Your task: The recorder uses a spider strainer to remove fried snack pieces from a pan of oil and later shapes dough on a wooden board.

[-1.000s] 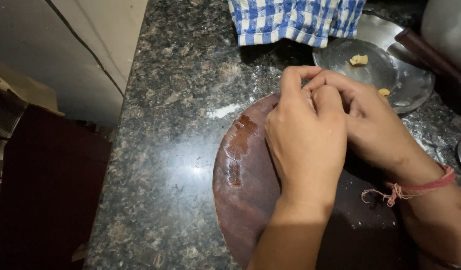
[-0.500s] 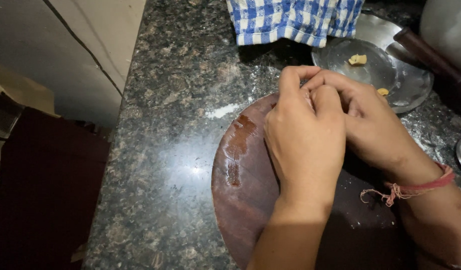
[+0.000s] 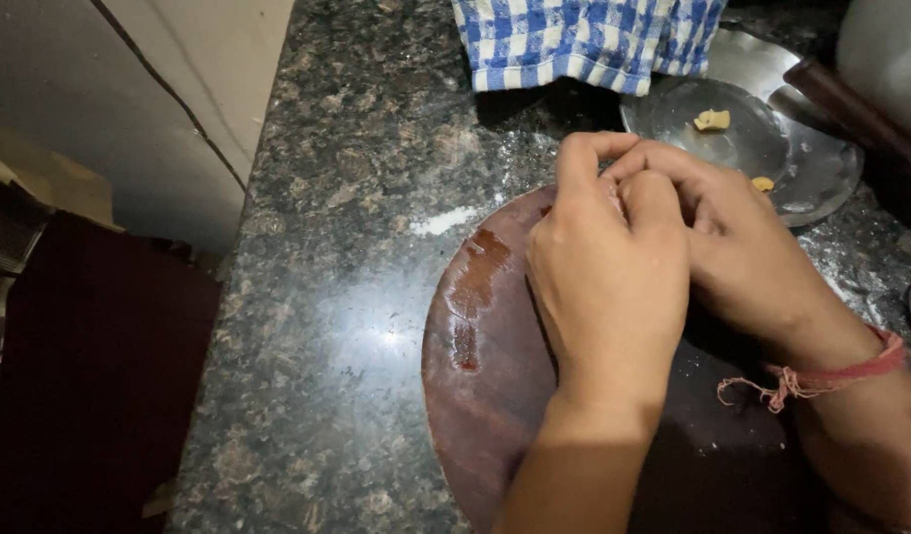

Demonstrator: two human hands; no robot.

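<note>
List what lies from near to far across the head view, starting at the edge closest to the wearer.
Round wooden board → left hand and right hand pressed together over it → steel plate holding two small yellow bits → blue checked cloth at the far edge of the granite counter.

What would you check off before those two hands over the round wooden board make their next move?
1. Both hands over the board: ok. The left hand and right hand are pressed together above the round wooden board.
2. What the fingers enclose: cannot tell, it is hidden between them.
3. Board flat on the granite counter: ok.
4. Board surface even: not ok, a worn streak shows near its left edge.
5. Steel plate within reach: ok, just beyond the right hand, with small yellowish bits on it.
6. Checked cloth away from the board: ok.
</note>
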